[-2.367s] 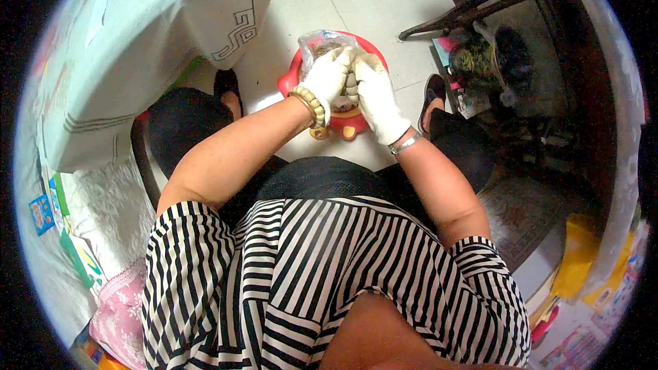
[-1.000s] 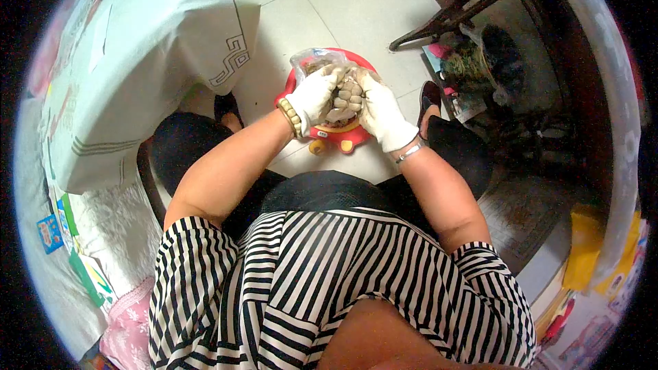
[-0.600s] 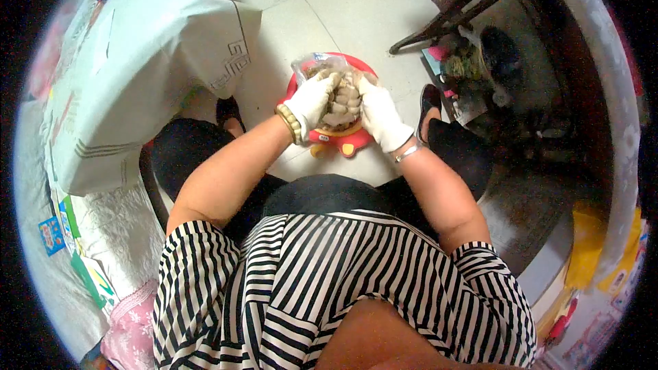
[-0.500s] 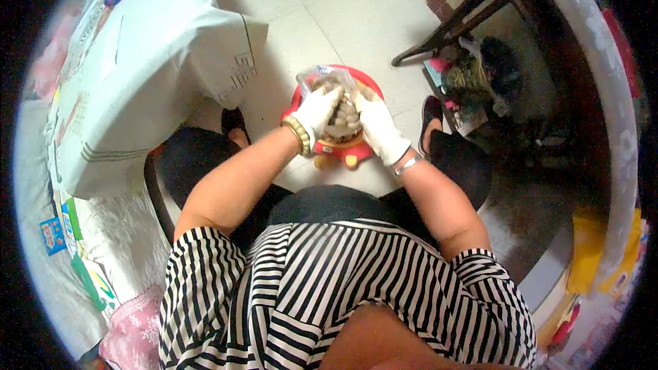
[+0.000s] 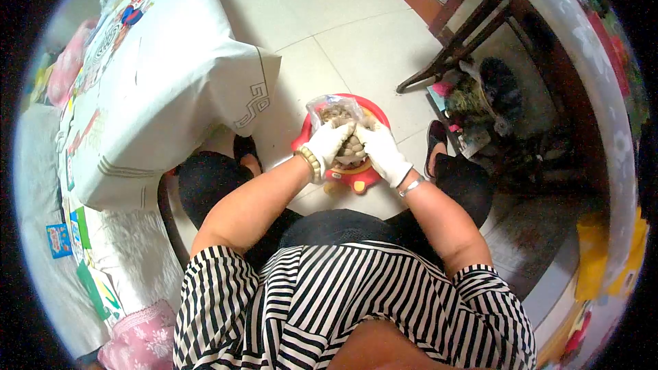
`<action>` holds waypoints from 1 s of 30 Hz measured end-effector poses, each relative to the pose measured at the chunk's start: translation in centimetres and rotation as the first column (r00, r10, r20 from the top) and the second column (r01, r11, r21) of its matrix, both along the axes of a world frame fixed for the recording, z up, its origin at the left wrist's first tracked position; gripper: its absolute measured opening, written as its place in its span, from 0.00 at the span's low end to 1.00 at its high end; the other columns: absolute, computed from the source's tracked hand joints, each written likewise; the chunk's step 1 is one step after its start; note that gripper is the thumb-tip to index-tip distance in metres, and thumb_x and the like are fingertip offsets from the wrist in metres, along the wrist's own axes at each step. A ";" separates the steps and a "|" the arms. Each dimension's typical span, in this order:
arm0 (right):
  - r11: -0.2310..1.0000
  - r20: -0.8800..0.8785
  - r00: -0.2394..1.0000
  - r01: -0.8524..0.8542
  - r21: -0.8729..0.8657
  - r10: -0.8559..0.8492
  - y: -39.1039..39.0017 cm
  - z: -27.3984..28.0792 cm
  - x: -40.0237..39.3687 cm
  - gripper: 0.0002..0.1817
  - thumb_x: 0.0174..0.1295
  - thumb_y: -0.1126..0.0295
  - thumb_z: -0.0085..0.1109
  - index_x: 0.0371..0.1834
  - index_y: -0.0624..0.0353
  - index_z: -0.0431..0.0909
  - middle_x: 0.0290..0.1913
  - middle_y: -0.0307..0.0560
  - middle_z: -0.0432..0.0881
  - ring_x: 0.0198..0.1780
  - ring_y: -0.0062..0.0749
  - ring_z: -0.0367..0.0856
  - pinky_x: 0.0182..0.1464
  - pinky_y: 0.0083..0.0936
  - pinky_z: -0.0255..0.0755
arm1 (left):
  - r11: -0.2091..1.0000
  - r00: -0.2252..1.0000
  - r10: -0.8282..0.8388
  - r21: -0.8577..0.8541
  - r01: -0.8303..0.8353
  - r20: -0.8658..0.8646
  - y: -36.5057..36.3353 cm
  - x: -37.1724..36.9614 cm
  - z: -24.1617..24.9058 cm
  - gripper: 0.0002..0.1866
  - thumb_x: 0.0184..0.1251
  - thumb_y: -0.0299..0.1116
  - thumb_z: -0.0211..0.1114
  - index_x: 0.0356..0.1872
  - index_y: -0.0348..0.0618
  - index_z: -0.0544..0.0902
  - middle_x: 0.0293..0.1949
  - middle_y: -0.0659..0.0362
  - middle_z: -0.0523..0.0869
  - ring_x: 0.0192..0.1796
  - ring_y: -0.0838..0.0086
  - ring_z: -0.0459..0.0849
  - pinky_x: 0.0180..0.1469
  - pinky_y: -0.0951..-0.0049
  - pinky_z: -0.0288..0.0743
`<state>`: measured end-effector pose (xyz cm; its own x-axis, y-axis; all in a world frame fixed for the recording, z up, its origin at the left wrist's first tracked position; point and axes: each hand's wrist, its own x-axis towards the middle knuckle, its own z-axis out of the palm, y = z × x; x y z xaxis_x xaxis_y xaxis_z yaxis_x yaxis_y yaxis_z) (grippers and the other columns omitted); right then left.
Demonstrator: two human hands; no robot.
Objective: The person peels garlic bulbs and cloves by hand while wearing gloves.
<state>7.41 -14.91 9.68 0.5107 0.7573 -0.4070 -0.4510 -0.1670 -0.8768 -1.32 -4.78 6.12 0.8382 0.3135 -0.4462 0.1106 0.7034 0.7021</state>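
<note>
Pale floor tiles (image 5: 377,44) below; white-gloved left hand (image 5: 330,141) and white-gloved right hand (image 5: 380,147) grip a beige knobbly lump (image 5: 351,149): slacken either hold, it could tumble onto the red round plastic stand (image 5: 376,108).

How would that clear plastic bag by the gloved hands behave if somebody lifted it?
The clear plastic bag would probably flop and crinkle, as it looks thin and wrinkled. It may sag when lifted, with brownish bits seemingly inside. Its shine suggests it could be slippery.
</note>
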 end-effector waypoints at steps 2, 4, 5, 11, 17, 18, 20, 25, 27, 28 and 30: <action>0.998 -0.020 1.000 0.007 0.061 -0.006 0.0 -1.1 0.3 0.09 0.64 0.73 0.48 0.45 0.62 0.71 0.35 0.41 0.79 0.33 0.19 0.78 0.32 0.15 0.75 | 0.999 0.999 0.029 -0.034 -0.030 -0.034 0.2 -0.1 -0.6 0.09 0.69 0.32 0.50 0.45 0.44 0.75 0.36 0.59 0.82 0.33 0.73 0.82 0.34 0.73 0.80; 0.995 -0.097 0.991 -0.098 -0.027 0.095 -0.3 -1.0 1.0 0.09 0.65 0.72 0.47 0.45 0.62 0.72 0.33 0.40 0.79 0.30 0.19 0.78 0.31 0.14 0.75 | 0.995 1.000 -0.006 -0.098 0.009 0.031 0.6 -0.3 -0.6 0.09 0.68 0.30 0.50 0.46 0.44 0.75 0.36 0.59 0.82 0.33 0.74 0.81 0.33 0.73 0.79; 0.994 -0.097 0.990 -0.105 -0.027 0.102 -0.2 -1.1 1.0 0.09 0.65 0.72 0.47 0.45 0.62 0.72 0.33 0.40 0.79 0.30 0.19 0.78 0.31 0.14 0.75 | 0.995 1.000 0.002 -0.098 0.001 0.031 0.6 -0.2 -0.7 0.09 0.68 0.30 0.50 0.46 0.44 0.75 0.36 0.59 0.82 0.33 0.74 0.81 0.33 0.73 0.79; 0.991 -0.057 0.992 -0.116 -0.066 0.112 -0.2 -1.5 1.5 0.08 0.66 0.70 0.46 0.41 0.62 0.73 0.29 0.42 0.79 0.24 0.23 0.78 0.24 0.16 0.74 | 0.989 0.991 -0.098 -0.102 0.107 0.093 1.1 -0.2 -2.8 0.08 0.66 0.26 0.51 0.43 0.43 0.76 0.32 0.61 0.81 0.30 0.76 0.79 0.33 0.75 0.77; 0.999 -0.047 0.999 0.002 -0.045 -0.004 -0.4 0.7 0.6 0.11 0.67 0.68 0.45 0.46 0.62 0.71 0.33 0.44 0.80 0.28 0.24 0.80 0.25 0.16 0.73 | 0.997 0.997 0.074 -0.031 -0.075 -0.014 0.7 0.0 -1.1 0.11 0.66 0.27 0.51 0.47 0.42 0.76 0.33 0.58 0.83 0.30 0.74 0.81 0.31 0.74 0.78; 0.998 -0.051 0.999 0.007 -0.057 -0.010 -0.3 0.0 1.0 0.11 0.67 0.68 0.45 0.46 0.62 0.71 0.33 0.44 0.80 0.28 0.24 0.80 0.25 0.16 0.73 | 0.997 0.998 0.060 -0.054 -0.059 0.018 1.2 -0.1 -1.2 0.11 0.67 0.28 0.51 0.48 0.41 0.76 0.34 0.57 0.83 0.30 0.74 0.82 0.31 0.74 0.78; 0.999 -0.115 0.992 0.049 0.004 -0.048 -0.2 -2.0 1.9 0.14 0.67 0.64 0.44 0.49 0.62 0.70 0.36 0.47 0.81 0.33 0.28 0.82 0.31 0.20 0.75 | 0.997 0.999 -0.036 -0.075 0.035 -0.005 2.2 -0.2 -3.6 0.13 0.68 0.31 0.48 0.49 0.40 0.75 0.37 0.55 0.83 0.30 0.71 0.83 0.35 0.72 0.81; 0.994 -0.246 0.964 0.106 0.003 -0.102 -0.3 -2.7 2.3 0.16 0.68 0.67 0.40 0.52 0.67 0.65 0.42 0.56 0.78 0.42 0.40 0.81 0.45 0.31 0.77 | 0.969 0.997 0.062 -0.236 -0.073 -0.054 2.3 0.2 -4.3 0.14 0.72 0.33 0.43 0.51 0.38 0.70 0.40 0.52 0.81 0.37 0.67 0.82 0.42 0.69 0.80; 0.997 -0.245 0.968 0.058 0.044 -0.045 -0.4 -2.9 2.3 0.16 0.67 0.71 0.37 0.53 0.70 0.63 0.47 0.61 0.76 0.46 0.44 0.80 0.50 0.33 0.75 | 0.946 0.997 0.060 -0.315 -0.074 -0.053 2.2 0.4 -3.9 0.17 0.73 0.38 0.40 0.54 0.38 0.68 0.46 0.50 0.78 0.41 0.65 0.81 0.45 0.68 0.79; 0.997 -0.247 0.968 0.060 0.041 -0.048 -0.4 -3.1 2.4 0.16 0.67 0.71 0.37 0.53 0.70 0.63 0.47 0.61 0.76 0.46 0.44 0.80 0.50 0.33 0.75 | 0.946 0.997 0.058 -0.317 -0.073 -0.055 2.1 0.3 -3.9 0.17 0.73 0.38 0.40 0.54 0.38 0.68 0.46 0.50 0.78 0.41 0.65 0.81 0.45 0.68 0.79; 0.992 -0.300 0.952 0.085 0.093 -0.053 -0.2 -2.9 2.2 0.15 0.66 0.74 0.37 0.53 0.70 0.62 0.49 0.62 0.74 0.49 0.45 0.78 0.51 0.31 0.75 | 0.934 0.996 0.067 -0.348 -0.081 -0.052 2.5 0.5 -4.0 0.19 0.74 0.41 0.38 0.54 0.40 0.68 0.47 0.51 0.78 0.42 0.65 0.80 0.48 0.66 0.78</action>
<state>9.56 -15.13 6.79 0.4312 0.7705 -0.4695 -0.7005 -0.0421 -0.7124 -0.78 -2.32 2.13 0.7985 0.1920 -0.5705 0.0714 0.9108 0.4066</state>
